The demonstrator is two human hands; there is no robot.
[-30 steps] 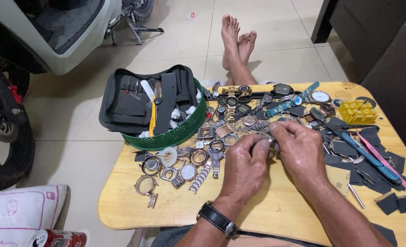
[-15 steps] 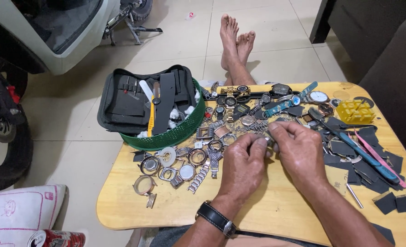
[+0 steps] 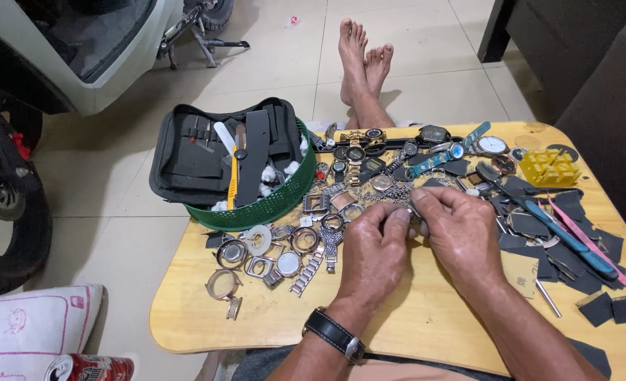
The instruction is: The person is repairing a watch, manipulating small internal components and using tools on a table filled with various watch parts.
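Pale floor tiles and a parked scooter frame a low wooden table (image 3: 426, 317) strewn with watch parts, where a seated person works at centre frame. Both hands meet just above the middle of the table: the left hand (image 3: 373, 250) and right hand (image 3: 458, 229) close their fingertips on a small metal watch part (image 3: 413, 212), thumbs and forefingers pinching it from either side; what exactly it is cannot be made out, since the fingers cover most of it. Such a piece looks light, stiff and slick, likely best gripped by its edges rather than any glass face. At left centre, a green mesh basket (image 3: 278, 204) holds an open black tool case (image 3: 200, 152) with a yellow-handled tool (image 3: 232, 180) and white scraps beneath. A yellow plastic block (image 3: 549, 168) sits at upper right of the table, near blue (image 3: 563, 236) and pink tweezers (image 3: 585, 236). Loose watch cases (image 3: 256, 243) and bracelets cluster at lower left of the hands.
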